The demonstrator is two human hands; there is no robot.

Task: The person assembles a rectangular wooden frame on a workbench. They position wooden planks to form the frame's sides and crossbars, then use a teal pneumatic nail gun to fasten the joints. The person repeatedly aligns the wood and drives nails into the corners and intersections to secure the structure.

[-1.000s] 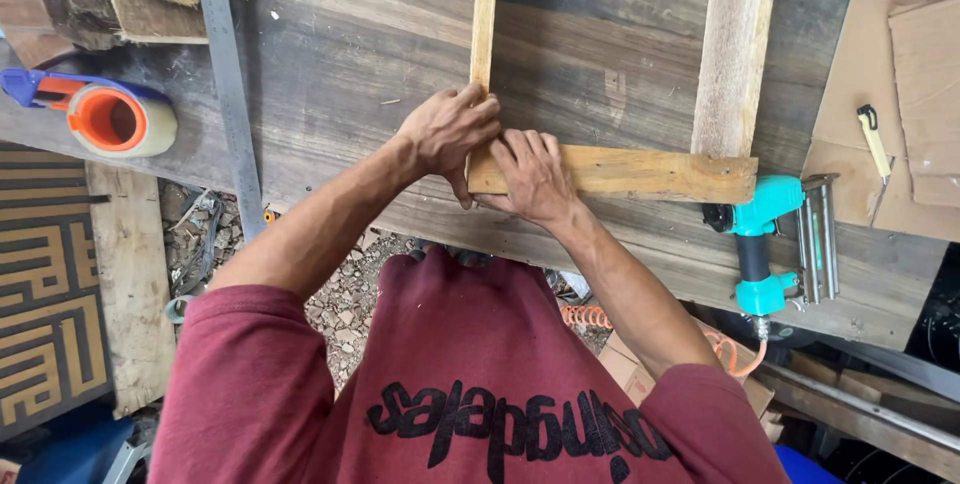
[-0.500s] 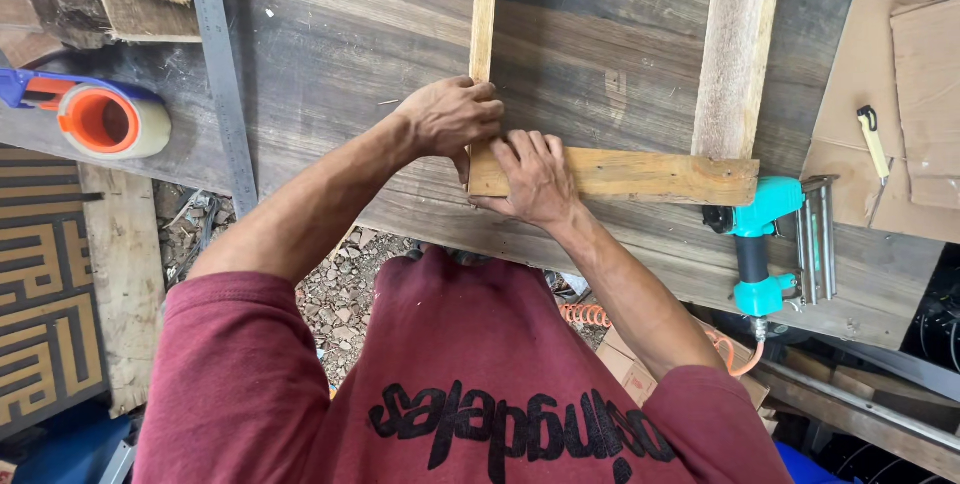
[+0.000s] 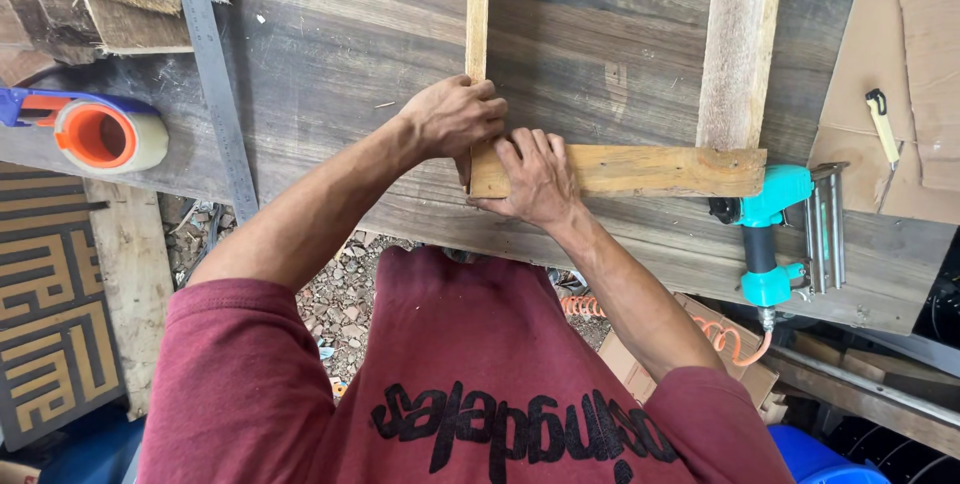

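Head cam: compared with a second ago the left hand is sitting a touch further over the corner, otherwise nothing's budging, so the joint is just being held square. It's curling closed around the thin upright wooden slat; the right hand is pressing flat, fingers spread, on the pale horizontal wooden strip lying on the grey plank bench. The actual corner joint is hiding under both hands, and the teal nail gun is sitting unused on the right.

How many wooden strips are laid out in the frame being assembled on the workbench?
3. A thin upright strip under the left hand, a wider upright strip at right, and a horizontal strip joining them, pressed by the right hand. More may lie beyond view.
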